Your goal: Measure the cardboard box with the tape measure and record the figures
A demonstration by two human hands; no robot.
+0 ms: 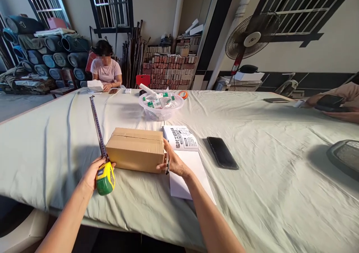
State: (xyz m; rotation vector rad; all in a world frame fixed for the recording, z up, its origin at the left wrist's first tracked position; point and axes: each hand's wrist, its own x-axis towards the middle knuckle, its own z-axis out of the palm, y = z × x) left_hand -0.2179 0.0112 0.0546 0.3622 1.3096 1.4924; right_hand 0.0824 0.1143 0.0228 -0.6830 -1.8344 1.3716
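Observation:
A sealed brown cardboard box point(136, 148) lies on the cloth-covered table point(252, 141) in front of me. My left hand point(94, 172) grips a green and yellow tape measure point(105, 178) at the box's left end. Its metal blade point(97, 126) runs out along the table away from me, beside the box. My right hand point(172, 163) presses against the box's right end, fingers curled round a dark pen point(167, 167). Under that hand lies a white sheet point(186, 174) with a printed leaflet point(181, 138) at its top.
A black phone point(222, 152) lies right of the paper. A clear bowl of small bottles point(161, 105) stands behind the box. A person sits at the far left end; another person's hands hold a phone point(329, 103) at the right. A dark tray point(344, 156) sits at the right edge.

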